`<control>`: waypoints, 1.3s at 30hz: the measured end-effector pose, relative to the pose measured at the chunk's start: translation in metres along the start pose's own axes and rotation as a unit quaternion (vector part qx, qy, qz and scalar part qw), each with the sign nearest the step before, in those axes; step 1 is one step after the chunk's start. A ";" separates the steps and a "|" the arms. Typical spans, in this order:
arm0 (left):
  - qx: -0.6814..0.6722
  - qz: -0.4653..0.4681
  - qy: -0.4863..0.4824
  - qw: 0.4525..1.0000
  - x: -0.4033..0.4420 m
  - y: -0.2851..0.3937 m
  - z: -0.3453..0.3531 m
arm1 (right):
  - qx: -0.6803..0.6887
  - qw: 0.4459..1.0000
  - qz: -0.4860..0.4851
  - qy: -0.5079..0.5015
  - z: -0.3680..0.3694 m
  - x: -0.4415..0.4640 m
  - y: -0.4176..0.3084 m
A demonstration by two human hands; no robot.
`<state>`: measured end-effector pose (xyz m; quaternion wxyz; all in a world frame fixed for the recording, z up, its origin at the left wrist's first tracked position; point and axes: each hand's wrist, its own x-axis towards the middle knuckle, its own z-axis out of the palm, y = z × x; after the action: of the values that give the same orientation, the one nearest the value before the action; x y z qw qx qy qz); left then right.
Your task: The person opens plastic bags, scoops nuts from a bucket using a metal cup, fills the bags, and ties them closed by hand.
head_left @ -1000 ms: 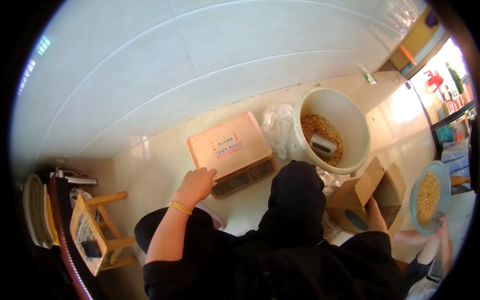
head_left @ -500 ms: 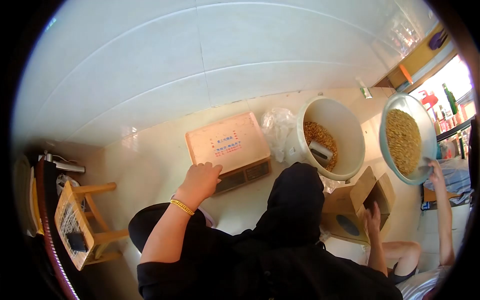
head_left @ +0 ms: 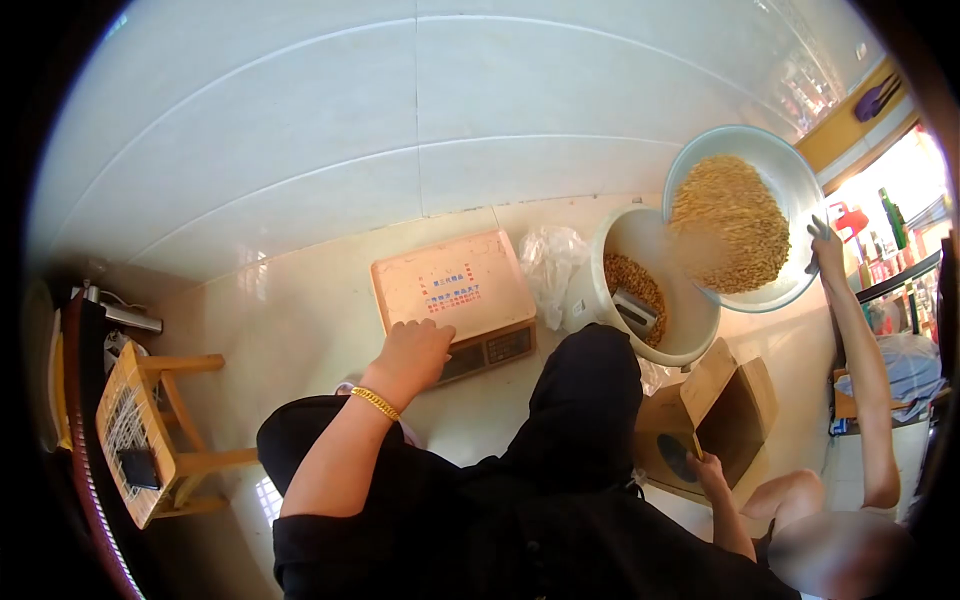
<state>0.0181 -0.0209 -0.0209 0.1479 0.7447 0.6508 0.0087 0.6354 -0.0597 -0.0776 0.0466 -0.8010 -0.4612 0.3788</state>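
My left hand [head_left: 413, 352], with a gold bracelet at the wrist, is at the front edge of a weighing scale [head_left: 450, 285]. Its fingers are bent over the pan's edge, and the thumb side lies near the display panel. Red and blue lettering marks the bare pan. I do not see my right hand. Right of the scale stands a white bucket [head_left: 595, 310] holding brown kernels [head_left: 655, 290] and a metal scoop [head_left: 632, 308]. A co-worker's hand [head_left: 825, 255] holds a tilted basin [head_left: 800, 190] of pale grain [head_left: 730, 225] above the bucket's right rim. Some grain is blurred.
The co-worker's other hand [head_left: 708, 472] touches an open cardboard box [head_left: 665, 425] beside my knee. A crumpled clear plastic bag [head_left: 550, 270] lies between scale and bucket. At left is a wooden stool [head_left: 180, 440] bearing a dark flat object [head_left: 138, 467]. A tiled wall [head_left: 300, 150] runs behind.
The co-worker has moved the basin left, over the bucket, and tilted it. The co-worker's other hand has gone down to the box. My left hand stays at the scale.
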 end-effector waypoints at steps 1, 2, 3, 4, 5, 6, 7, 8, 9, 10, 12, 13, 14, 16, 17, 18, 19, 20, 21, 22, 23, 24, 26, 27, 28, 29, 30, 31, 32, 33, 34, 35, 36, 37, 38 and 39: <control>0.000 0.001 0.001 1.000 -0.001 -0.002 0.001 | 0.001 1.000 0.000 0.001 0.000 0.000 0.001; 0.008 0.007 0.002 1.000 -0.002 -0.004 0.003 | 0.006 1.000 0.000 -0.004 0.000 -0.004 -0.008; 0.016 0.013 0.003 1.000 -0.002 -0.005 0.004 | 0.011 1.000 0.000 -0.010 0.002 -0.006 -0.014; 0.016 0.013 0.004 1.000 -0.002 -0.005 0.004 | 0.011 1.000 0.000 -0.009 0.004 -0.007 -0.015; 0.016 0.013 0.007 1.000 -0.002 -0.005 0.004 | 0.047 0.999 -0.009 -0.009 0.005 -0.006 -0.016; 0.016 0.013 0.010 1.000 -0.003 -0.005 0.004 | 0.082 0.996 -0.019 -0.010 0.006 -0.006 -0.017; 0.015 0.012 0.011 1.000 -0.004 -0.005 0.003 | 0.080 0.997 -0.020 -0.009 0.006 -0.006 -0.019; 0.018 0.012 0.014 1.000 -0.004 -0.004 0.002 | 0.088 0.996 -0.016 -0.016 0.005 -0.007 -0.020; 0.020 0.011 0.016 1.000 -0.005 -0.003 0.000 | 0.095 0.995 -0.010 -0.023 0.004 -0.008 -0.021; 0.019 0.011 0.015 1.000 -0.006 -0.003 0.000 | 0.093 0.995 -0.010 -0.023 0.003 -0.004 -0.017; 0.022 0.006 0.012 1.000 -0.007 -0.002 -0.001 | 0.085 0.995 -0.023 -0.054 0.004 0.002 -0.010; 0.022 0.007 0.011 1.000 -0.008 -0.002 -0.002 | 0.093 0.994 -0.019 -0.053 0.003 0.003 -0.005; 0.019 0.007 0.010 1.000 -0.010 -0.003 -0.003 | 0.102 0.993 -0.016 -0.052 0.003 -0.002 -0.009; 0.015 0.008 0.010 1.000 -0.010 -0.005 -0.003 | 0.088 0.995 0.001 -0.045 0.004 -0.007 -0.012; 0.016 0.007 0.006 1.000 -0.010 -0.005 -0.003 | 0.083 0.996 0.004 -0.042 0.003 -0.008 -0.011; 0.019 0.007 0.003 1.000 -0.009 -0.005 -0.002 | 0.078 0.996 0.008 -0.039 0.003 -0.009 -0.011; 0.019 0.010 0.002 1.000 -0.008 -0.005 -0.002 | 0.069 0.997 0.012 -0.042 0.002 -0.008 -0.012; 0.017 0.012 0.002 1.000 -0.008 -0.005 -0.001 | 0.065 0.997 0.014 -0.044 0.003 -0.014 -0.024; 0.016 0.012 0.002 1.000 -0.007 -0.005 0.000 | 0.061 0.997 0.016 -0.046 0.004 -0.020 -0.036; 0.017 0.012 0.001 1.000 -0.006 -0.004 0.001 | -0.006 1.000 -0.004 0.017 0.006 -0.027 -0.050; 0.015 0.015 0.004 1.000 -0.006 -0.003 0.001 | -0.040 0.998 -0.016 0.047 0.010 -0.030 -0.061; 0.013 0.017 0.007 1.000 -0.005 -0.003 0.001 | -0.074 0.994 -0.026 0.078 0.015 -0.033 -0.072; 0.012 0.012 0.003 1.000 -0.005 -0.002 -0.001 | -0.196 0.889 -0.262 0.320 0.025 -0.036 -0.089; 0.012 0.012 -0.002 1.000 -0.005 -0.001 0.000 | -0.237 0.824 -0.326 0.399 0.029 -0.038 -0.098; 0.013 0.017 -0.004 1.000 -0.004 0.000 0.001 | -0.217 0.850 -0.348 0.330 0.033 -0.041 -0.108; 0.015 0.017 -0.010 1.000 -0.002 0.000 0.002 | -0.195 0.871 -0.369 0.260 0.036 -0.042 -0.116; 0.018 0.014 -0.015 1.000 0.000 0.000 0.003 | -0.194 0.872 -0.366 0.263 0.042 -0.037 -0.120; 0.018 0.015 -0.016 1.000 0.001 0.000 0.003 | -0.248 0.873 -0.371 0.194 0.052 -0.026 -0.122; 0.013 0.019 -0.009 1.000 0.001 0.000 0.004 | -0.300 0.868 -0.375 0.121 0.064 -0.015 -0.123; 0.008 0.022 -0.003 1.000 -0.001 -0.002 0.004 | -0.299 0.869 -0.378 0.118 0.077 -0.007 -0.126; 0.009 0.017 -0.005 1.000 -0.002 -0.003 0.004 | -0.302 0.884 -0.348 0.077 0.088 0.000 -0.129; 0.011 0.014 -0.008 1.000 -0.002 -0.003 0.004 | -0.306 0.897 -0.317 0.037 0.099 0.010 -0.129; 0.012 0.012 -0.011 1.000 -0.002 -0.003 0.004 | -0.307 0.896 -0.318 0.033 0.115 0.031 -0.119; 0.012 0.010 -0.014 1.000 -0.002 -0.002 0.004 | -0.303 0.889 -0.342 0.025 0.133 0.059 -0.098; 0.015 0.005 -0.024 1.000 -0.002 -0.002 0.002 | -0.298 0.882 -0.364 0.018 0.141 0.062 -0.101; 0.019 0.000 -0.035 0.999 -0.002 -0.001 0.001 | -0.200 0.944 -0.261 0.005 0.147 0.063 -0.102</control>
<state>0.0168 -0.0228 -0.0218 0.1566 0.7473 0.6450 -0.0302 0.4861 0.0065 -0.1744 -0.0148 -0.6476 -0.7199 0.2492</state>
